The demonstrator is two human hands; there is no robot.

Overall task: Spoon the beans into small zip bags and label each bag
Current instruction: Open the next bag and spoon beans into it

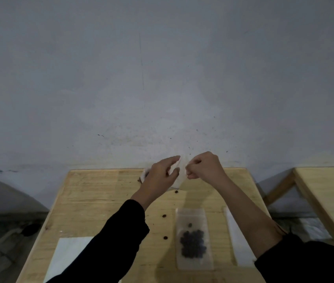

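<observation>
A small clear zip bag (181,170) is held up above the far edge of the wooden table (92,193). My left hand (162,176) pinches its left side between thumb and fingers. My right hand (205,167) has its fingers curled and pinches the bag's right edge. Nearer to me lies a filled zip bag (193,238) flat on the table, with dark beans gathered in its lower half. Three loose beans (164,216) lie scattered on the wood left of it. Something pale and brown (142,177) shows behind my left hand, mostly hidden.
A white sheet (68,256) lies at the table's near left, partly under my left sleeve. A white strip (237,240) lies right of the filled bag. A second wooden table (325,201) stands to the right. A grey wall rises behind.
</observation>
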